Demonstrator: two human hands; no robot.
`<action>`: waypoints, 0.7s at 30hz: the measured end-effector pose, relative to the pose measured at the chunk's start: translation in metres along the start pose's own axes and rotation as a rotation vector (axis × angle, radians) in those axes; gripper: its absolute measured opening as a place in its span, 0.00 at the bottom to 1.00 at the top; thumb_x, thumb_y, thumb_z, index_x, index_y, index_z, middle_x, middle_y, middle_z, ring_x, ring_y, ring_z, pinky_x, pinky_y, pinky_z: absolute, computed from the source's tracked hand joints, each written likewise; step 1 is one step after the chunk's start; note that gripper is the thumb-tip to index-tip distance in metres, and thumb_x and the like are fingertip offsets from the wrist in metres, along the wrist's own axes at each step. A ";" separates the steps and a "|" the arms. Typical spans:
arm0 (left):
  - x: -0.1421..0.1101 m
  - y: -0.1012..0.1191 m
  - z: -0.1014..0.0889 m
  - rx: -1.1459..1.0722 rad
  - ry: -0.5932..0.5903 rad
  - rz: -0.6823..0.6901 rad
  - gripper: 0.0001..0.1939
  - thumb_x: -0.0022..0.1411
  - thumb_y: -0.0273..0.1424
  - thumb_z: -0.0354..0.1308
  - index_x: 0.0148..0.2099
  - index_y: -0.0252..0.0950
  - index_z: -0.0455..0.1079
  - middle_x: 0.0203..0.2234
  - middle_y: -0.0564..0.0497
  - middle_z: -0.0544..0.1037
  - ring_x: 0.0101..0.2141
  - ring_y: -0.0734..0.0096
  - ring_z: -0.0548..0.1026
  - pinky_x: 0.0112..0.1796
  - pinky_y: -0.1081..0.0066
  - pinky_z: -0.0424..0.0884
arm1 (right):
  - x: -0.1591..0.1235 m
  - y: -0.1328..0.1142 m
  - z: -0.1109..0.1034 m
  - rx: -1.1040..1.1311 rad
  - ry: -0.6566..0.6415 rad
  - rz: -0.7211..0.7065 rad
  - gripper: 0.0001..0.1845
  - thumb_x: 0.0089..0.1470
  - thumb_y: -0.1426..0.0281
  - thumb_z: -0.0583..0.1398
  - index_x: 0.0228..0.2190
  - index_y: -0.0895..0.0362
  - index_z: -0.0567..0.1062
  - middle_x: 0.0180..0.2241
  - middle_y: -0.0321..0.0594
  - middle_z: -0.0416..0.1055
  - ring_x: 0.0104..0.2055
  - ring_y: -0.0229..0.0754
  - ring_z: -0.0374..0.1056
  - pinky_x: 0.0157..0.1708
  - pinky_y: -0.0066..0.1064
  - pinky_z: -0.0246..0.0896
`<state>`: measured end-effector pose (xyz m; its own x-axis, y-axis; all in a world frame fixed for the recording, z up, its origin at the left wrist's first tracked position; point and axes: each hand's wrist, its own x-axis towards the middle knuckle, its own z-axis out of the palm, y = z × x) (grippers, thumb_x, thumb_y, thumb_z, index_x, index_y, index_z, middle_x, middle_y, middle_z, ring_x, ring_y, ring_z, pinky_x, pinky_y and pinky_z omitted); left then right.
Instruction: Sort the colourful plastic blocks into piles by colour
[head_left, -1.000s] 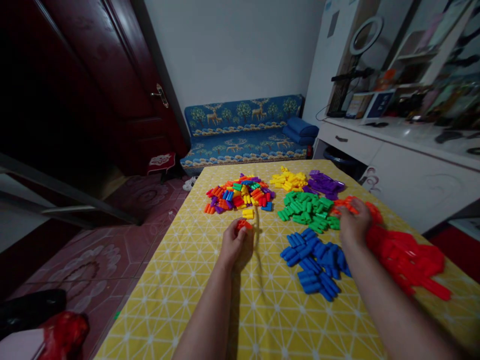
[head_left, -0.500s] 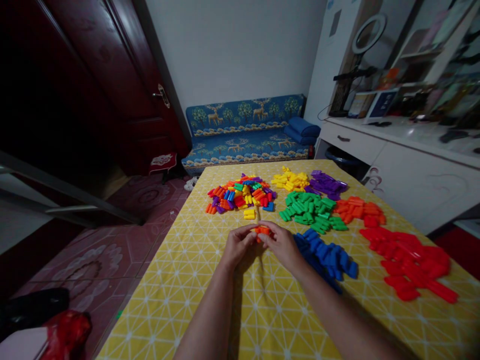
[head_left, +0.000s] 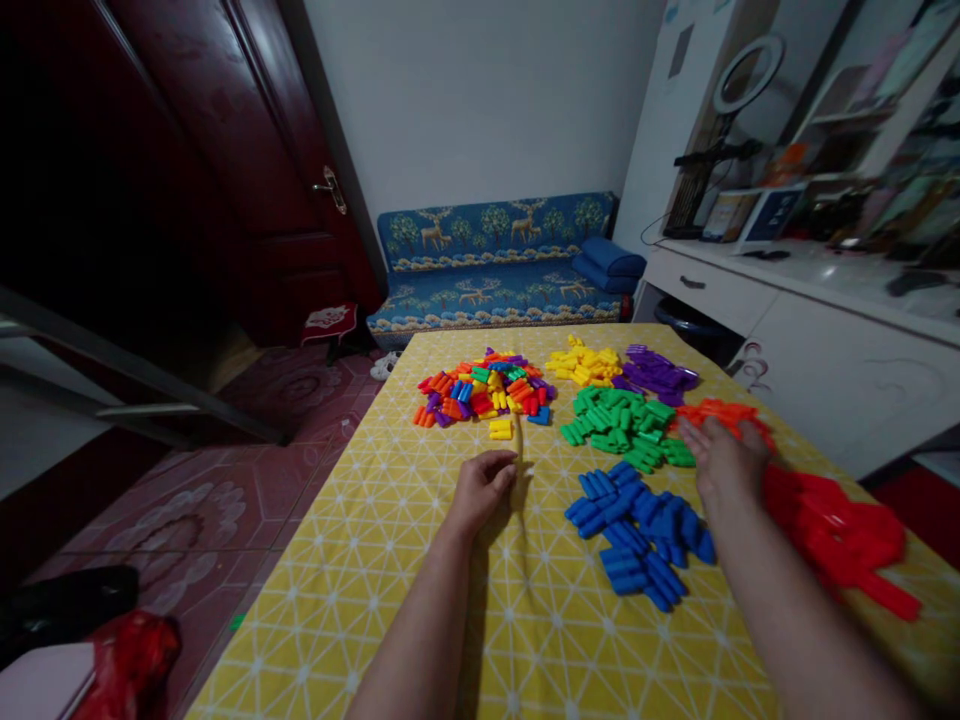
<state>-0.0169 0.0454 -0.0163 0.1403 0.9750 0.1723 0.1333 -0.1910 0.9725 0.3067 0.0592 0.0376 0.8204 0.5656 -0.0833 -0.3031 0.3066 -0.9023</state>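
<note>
My left hand [head_left: 484,488] rests on the yellow tablecloth [head_left: 420,600] with its fingers loosely curled; the inside of the hand is hidden. A lone yellow block [head_left: 500,428] lies just beyond it, in front of the mixed pile of coloured blocks [head_left: 484,392]. My right hand [head_left: 724,460] reaches out flat, fingers stretched, over the near edge of the orange pile [head_left: 720,412]. It lies between the blue pile [head_left: 637,525] and the red pile [head_left: 840,530]. The green pile [head_left: 622,420] sits just left of its fingertips.
Yellow [head_left: 585,362] and purple [head_left: 658,370] piles lie at the table's far end. A blue patterned sofa [head_left: 495,265] stands beyond, a dark red door [head_left: 247,170] on the left, white cabinets [head_left: 825,340] on the right. A red bag [head_left: 127,665] lies on the floor.
Half a second ago both hands met on an orange piece at the table's middle. My right hand has since swung right to the orange pile, and no orange piece shows at my left hand.
</note>
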 end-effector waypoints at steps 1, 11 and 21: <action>0.000 0.001 0.000 0.048 -0.009 0.038 0.12 0.58 0.32 0.62 0.43 0.34 0.78 0.38 0.43 0.82 0.38 0.62 0.79 0.41 0.65 0.74 | -0.013 0.004 0.004 0.001 -0.044 -0.008 0.30 0.44 0.76 0.63 0.50 0.57 0.63 0.36 0.39 0.71 0.33 0.39 0.75 0.42 0.37 0.70; 0.003 0.000 -0.012 0.365 0.279 0.183 0.16 0.56 0.27 0.61 0.48 0.42 0.77 0.51 0.43 0.76 0.55 0.51 0.70 0.58 0.51 0.62 | -0.194 0.081 0.049 -0.204 -0.634 -0.009 0.28 0.53 0.55 0.62 0.51 0.55 0.66 0.52 0.50 0.69 0.44 0.47 0.74 0.40 0.39 0.71; 0.011 -0.012 -0.045 0.516 0.467 0.042 0.21 0.60 0.33 0.56 0.55 0.36 0.71 0.55 0.38 0.72 0.56 0.52 0.69 0.58 0.55 0.63 | -0.203 0.086 0.039 -0.252 -0.701 -0.053 0.22 0.59 0.55 0.57 0.50 0.55 0.67 0.44 0.45 0.73 0.32 0.39 0.73 0.31 0.32 0.68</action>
<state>-0.0609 0.0632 -0.0194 -0.2658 0.8903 0.3698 0.6026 -0.1460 0.7846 0.0952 0.0007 -0.0069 0.3035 0.9364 0.1762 -0.0827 0.2101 -0.9742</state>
